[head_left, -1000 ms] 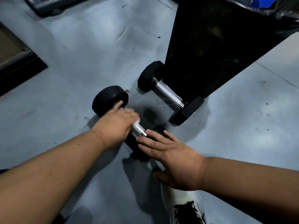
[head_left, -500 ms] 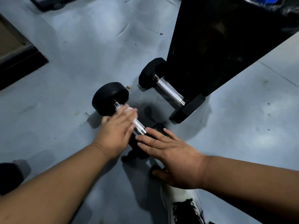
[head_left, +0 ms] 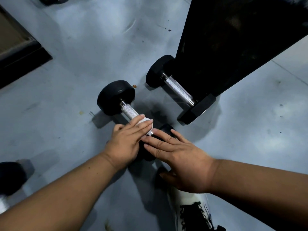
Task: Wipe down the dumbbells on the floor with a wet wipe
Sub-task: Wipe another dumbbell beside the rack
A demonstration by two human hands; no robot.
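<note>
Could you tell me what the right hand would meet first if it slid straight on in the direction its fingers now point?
Probably the left hand and the wipe it presses on the near dumbbell's handle; the right hand's fingertips nearly touch them, though depth is unclear.

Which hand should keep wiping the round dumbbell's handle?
Left hand: its fingers already press the wet wipe on the handle. Right hand lies flat on the near head, steadying.
</note>
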